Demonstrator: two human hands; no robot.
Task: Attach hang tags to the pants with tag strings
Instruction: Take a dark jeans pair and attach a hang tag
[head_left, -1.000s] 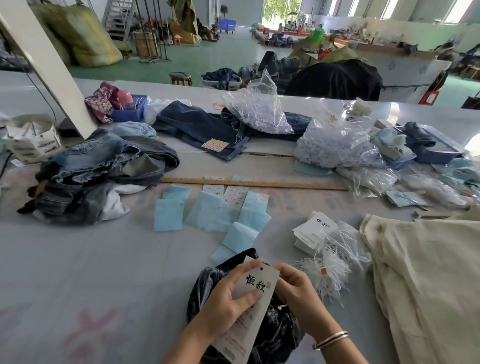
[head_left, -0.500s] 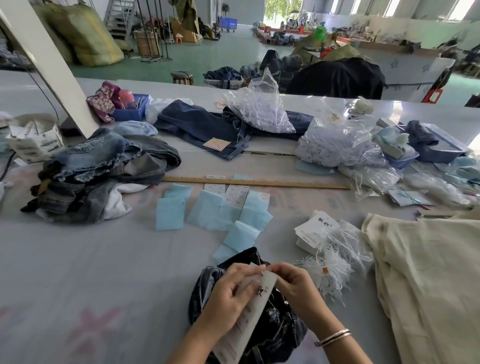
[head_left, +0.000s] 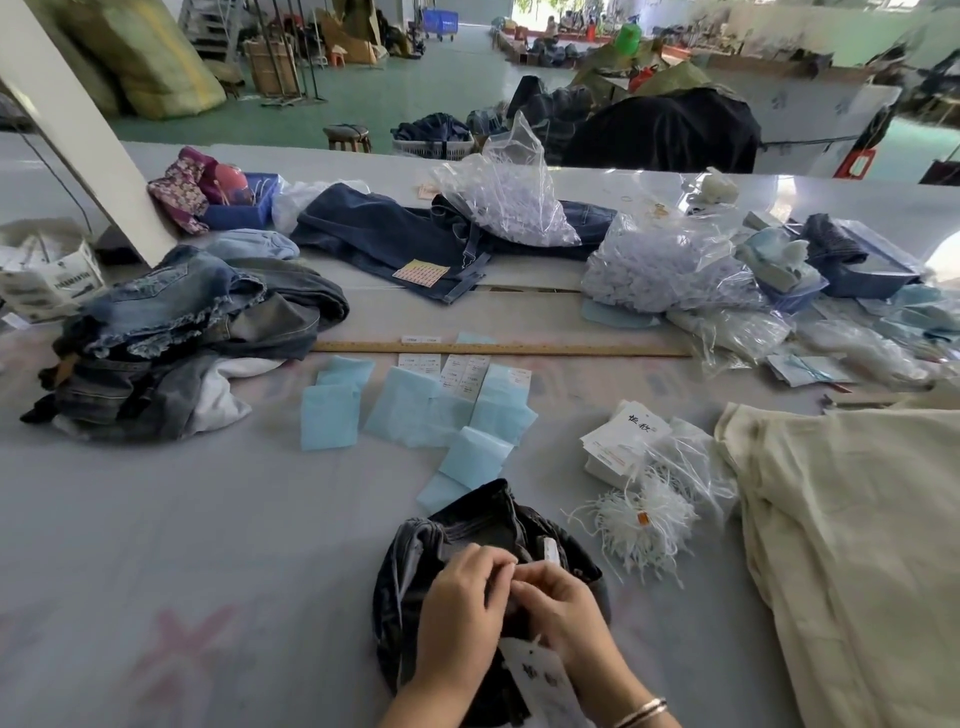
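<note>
Over the crumpled dark denim pants (head_left: 467, 551) on the grey table (head_left: 208, 519), both hands' fingers (head_left: 493, 564) pinch together, seemingly fastening the tag string, the white card hang tag (head_left: 540, 675) dangling below; next, pull it snug.

Both hands (head_left: 511, 597) together; fingertips curled, touching

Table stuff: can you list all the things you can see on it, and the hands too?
dark pants: one, blackish, bunched under the hands
hang tag: one, white, lying between the wrists
stack of tags: one, white, right of centre
tag strings: one bundle, white, beside the stack
paper sheets: several, light blue, mid table
wooden ruler: one, tan, behind the sheets
denim pile: one, blue-grey, left
cream cloth: one, right
plastic bags: several, clear, far right
left hand: fingers curled, on the pants
right hand: fingers curled, meeting the left
</note>
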